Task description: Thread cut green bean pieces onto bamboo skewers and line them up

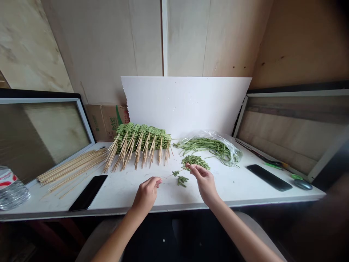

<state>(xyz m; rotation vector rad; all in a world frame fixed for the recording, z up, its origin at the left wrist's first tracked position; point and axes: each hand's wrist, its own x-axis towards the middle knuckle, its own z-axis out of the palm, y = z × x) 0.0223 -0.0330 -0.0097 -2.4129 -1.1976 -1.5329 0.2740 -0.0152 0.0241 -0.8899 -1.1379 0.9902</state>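
Note:
My left hand [147,191] is closed in a pinch on the near end of a thin bamboo skewer [170,175] that carries a couple of green bean pieces [176,173]. My right hand [203,179] is closed at the skewer's far tip, pinching a small bean piece beside the pile of cut bean pieces [195,161]. A few more cut pieces [182,180] lie on the white table [240,185] between my hands. Behind them is a stack of finished bean skewers [139,142].
Loose bamboo skewers [72,168] lie at the left, with a black phone [88,192] and a water bottle [11,189] near the front edge. A plastic bag of long green beans [215,145] sits at the right, beyond it a black phone [268,177], scissors and a mouse [302,184].

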